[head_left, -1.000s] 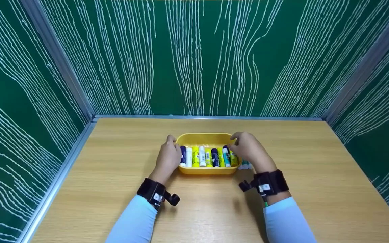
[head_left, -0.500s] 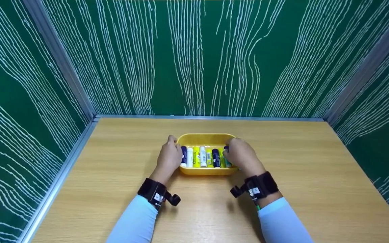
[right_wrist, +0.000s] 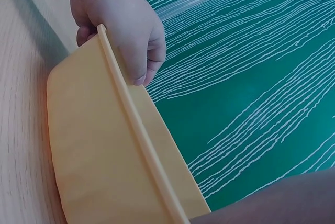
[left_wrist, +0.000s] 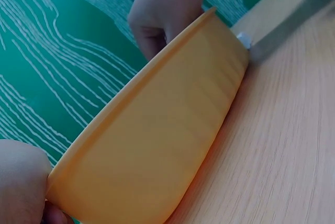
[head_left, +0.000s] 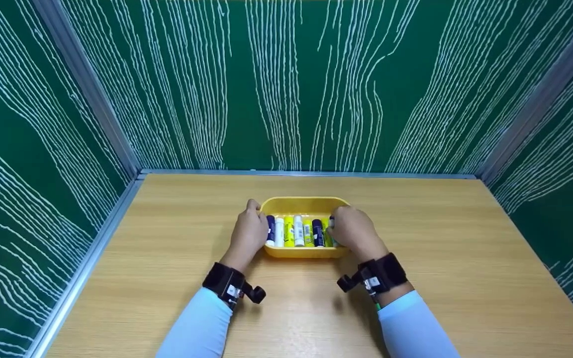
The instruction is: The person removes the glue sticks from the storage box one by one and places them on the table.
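Well, left hand (head_left: pixel 250 229) grips yellow tray (head_left: pixel 306 252); right hand (head_left: pixel 356 229) reaches in

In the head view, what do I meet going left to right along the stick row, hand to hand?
Left hand, purple stick, first white stick, first yellow stick, second white stick, second yellow stick, navy stick, third yellow stick, right hand.

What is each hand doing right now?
Left hand: closed, gripping the yellow tray at one end.
Right hand: reaching inside the tray; whether it holds anything cannot be told.
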Demonstrator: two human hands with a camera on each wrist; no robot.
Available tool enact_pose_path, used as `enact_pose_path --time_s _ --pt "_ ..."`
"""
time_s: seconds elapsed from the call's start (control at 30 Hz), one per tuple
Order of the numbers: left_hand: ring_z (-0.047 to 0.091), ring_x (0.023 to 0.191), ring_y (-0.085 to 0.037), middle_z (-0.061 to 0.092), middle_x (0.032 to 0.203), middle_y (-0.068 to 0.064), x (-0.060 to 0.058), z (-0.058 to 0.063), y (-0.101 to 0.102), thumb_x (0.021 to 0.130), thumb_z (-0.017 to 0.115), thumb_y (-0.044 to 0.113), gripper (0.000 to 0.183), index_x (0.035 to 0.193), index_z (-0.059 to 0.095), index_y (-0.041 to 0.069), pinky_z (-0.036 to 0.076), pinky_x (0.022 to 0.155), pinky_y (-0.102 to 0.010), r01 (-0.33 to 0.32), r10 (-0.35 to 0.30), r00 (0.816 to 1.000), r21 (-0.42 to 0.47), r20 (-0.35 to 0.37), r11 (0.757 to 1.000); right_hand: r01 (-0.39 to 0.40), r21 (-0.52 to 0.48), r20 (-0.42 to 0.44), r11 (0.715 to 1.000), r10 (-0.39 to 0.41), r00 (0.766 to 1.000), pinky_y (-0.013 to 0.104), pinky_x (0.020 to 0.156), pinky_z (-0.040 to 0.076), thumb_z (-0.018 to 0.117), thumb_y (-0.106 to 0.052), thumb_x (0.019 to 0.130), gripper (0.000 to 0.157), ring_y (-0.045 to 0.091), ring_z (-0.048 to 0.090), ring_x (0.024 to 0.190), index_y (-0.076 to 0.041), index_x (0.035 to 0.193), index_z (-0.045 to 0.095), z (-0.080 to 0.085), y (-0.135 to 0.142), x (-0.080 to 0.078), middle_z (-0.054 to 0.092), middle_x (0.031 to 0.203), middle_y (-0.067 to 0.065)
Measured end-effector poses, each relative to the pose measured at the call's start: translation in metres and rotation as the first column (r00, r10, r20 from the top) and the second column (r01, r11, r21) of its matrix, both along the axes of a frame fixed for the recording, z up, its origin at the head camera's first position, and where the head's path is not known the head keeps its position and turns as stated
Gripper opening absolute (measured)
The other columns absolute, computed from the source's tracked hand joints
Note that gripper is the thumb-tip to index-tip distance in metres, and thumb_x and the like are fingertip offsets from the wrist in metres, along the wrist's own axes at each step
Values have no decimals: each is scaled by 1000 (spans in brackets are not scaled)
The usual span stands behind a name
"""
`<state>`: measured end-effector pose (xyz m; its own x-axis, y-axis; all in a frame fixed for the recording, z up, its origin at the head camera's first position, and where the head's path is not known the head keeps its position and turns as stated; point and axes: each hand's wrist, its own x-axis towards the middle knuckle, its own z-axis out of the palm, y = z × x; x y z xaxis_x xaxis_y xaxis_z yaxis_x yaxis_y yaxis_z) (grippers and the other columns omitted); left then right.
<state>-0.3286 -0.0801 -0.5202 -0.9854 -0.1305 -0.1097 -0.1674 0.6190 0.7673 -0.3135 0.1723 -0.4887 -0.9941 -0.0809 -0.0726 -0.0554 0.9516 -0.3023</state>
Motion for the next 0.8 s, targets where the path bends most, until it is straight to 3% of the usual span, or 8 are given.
enact_pose_path --time_s 0.27,0.6,0.8 --pt "75 127 -28 73 145 -20 0 0 0 123 45 26 29 149 51 14 64 114 -49 6 -6 1000 5 3 1000 -15 29 4 999 15 1000 38 79 54 81 -16 104 27 30 67 84 2 124 79 1 0 0 72 98 15" --pt "75 125 -27 73 144 -19 0 1 0 124 45 27 31 150 51 13 64 114 -48 3 -3 1000 4 9 1000 -24 -12 -3 1000 24 1000 37 75 52 78 -13 103 22 30 67 83 2 119 81 4 1 2 74 100 15" --pt "76 127 -28 73 144 -20 1 1 1 123 46 26 34 153 51 11 64 114 -49 0 0 1000 12 5 1000 -11 -72 30 997 13 999 37 78 56 79 -13 104 28 31 69 91 0 129 77 8 1 6 75 108 16"
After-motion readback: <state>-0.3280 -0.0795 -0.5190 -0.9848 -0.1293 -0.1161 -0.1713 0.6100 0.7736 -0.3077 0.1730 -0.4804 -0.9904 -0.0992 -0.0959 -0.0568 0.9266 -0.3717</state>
